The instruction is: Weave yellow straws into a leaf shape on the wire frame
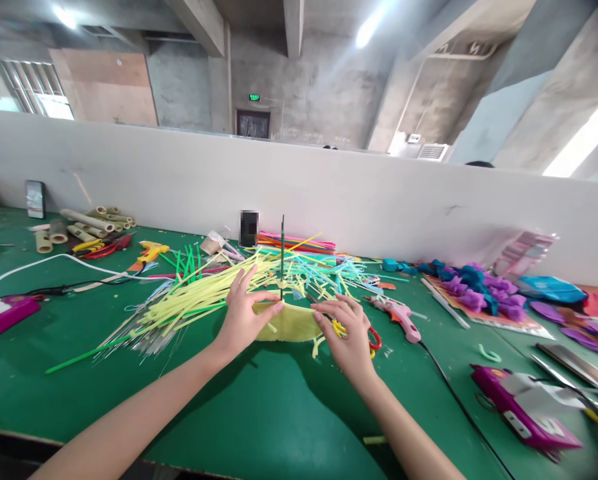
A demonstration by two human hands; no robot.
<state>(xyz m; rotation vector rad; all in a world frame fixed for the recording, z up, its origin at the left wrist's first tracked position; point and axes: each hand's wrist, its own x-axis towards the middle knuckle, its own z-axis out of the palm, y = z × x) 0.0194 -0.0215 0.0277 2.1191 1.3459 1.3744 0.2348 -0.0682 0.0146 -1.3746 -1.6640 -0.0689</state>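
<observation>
A flat pale-yellow panel (293,325), apparently made of fuzzy pipe cleaners laid side by side, spans the gap between my hands above the table. My left hand (243,310) pinches its left end between thumb and fingers. The right end is gripped the same way by my right hand (346,327). Just behind the panel a thin dark green stick (282,257) stands upright; its foot is hidden. Red-and-yellow scissors (375,339) lie partly covered behind my right hand. A loose pile of yellow pipe cleaners (199,293) spreads beyond my left hand.
A pink glue gun (401,318) with a black cord lies to the right, a yellow glue gun (151,252) to the left. Purple power strips (523,410) sit at both sides. Bamboo pieces (91,227), a phone (249,229) and purple-and-teal fuzzy shapes (479,288) line the white partition (179,173).
</observation>
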